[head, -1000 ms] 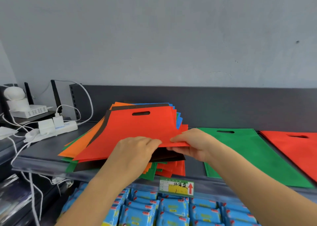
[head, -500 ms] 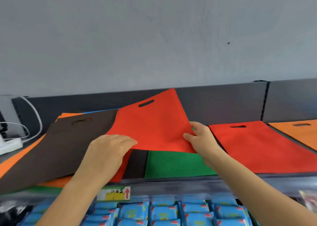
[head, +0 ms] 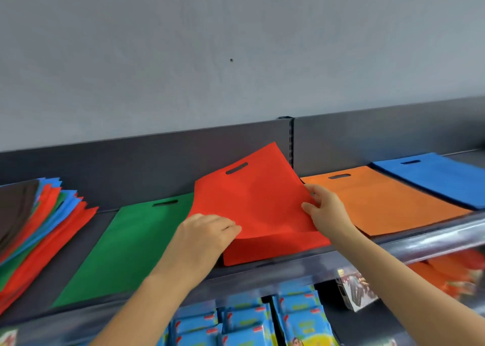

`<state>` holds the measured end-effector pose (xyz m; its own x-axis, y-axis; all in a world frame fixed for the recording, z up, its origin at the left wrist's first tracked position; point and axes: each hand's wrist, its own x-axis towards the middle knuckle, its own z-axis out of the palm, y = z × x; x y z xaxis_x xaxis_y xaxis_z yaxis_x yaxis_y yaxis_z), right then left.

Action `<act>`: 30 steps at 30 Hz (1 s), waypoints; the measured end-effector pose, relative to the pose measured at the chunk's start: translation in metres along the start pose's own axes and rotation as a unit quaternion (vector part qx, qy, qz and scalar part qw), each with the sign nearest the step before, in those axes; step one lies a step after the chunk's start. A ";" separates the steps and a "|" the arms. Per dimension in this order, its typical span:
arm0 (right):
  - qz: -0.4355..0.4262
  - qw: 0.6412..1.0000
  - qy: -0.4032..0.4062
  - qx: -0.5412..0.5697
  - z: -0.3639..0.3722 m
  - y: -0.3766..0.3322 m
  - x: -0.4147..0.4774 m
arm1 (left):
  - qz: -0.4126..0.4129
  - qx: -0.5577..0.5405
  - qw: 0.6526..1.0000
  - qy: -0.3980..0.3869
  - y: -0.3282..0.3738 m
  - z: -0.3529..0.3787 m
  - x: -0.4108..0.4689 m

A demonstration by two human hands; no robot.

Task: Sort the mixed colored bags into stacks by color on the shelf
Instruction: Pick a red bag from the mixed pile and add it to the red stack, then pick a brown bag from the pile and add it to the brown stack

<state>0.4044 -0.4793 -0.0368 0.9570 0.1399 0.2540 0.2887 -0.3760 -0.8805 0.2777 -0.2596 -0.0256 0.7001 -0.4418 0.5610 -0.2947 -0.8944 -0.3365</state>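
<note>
Red flat fabric bag with slot handle (head: 257, 201), centre frame, held tilted over same-colour red bag (head: 275, 248) on dark grey shelf (head: 105, 215), between green fabric bag (head: 131, 240) and orange fabric bag (head: 380, 204). Left grip (head: 204, 238) pinching lower-left corner, right grip (head: 325, 209) pinching right edge. Risk: limp cloth landing skewed, overlapping orange, if released one side first; could nudge lower bag off front lip.

Red bag (head: 257, 204), green bag (head: 126, 240), orange bag (head: 380, 201), blue bag (head: 441, 177).
</note>
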 end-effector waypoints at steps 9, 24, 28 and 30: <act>0.040 0.985 -0.030 -0.164 -0.035 0.052 0.032 | -0.103 -0.099 0.972 -0.188 0.033 0.043 0.030; -0.173 0.927 -0.081 -0.324 0.028 0.000 0.010 | -0.160 -0.176 0.951 -0.196 0.017 0.030 -0.003; -0.246 0.917 -0.132 -0.285 0.087 -0.042 -0.014 | -0.154 -0.135 0.974 -0.101 -0.012 -0.010 -0.040; -0.280 0.904 -0.173 -0.272 0.121 -0.063 -0.027 | -0.161 -0.103 0.979 -0.071 -0.033 -0.033 -0.067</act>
<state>0.3566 -0.3484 -0.0371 0.6179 0.6900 0.3768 0.7862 -0.5392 -0.3019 0.2195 -0.2035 -0.0273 0.8578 -0.1332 0.4965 -0.1586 -0.9873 0.0091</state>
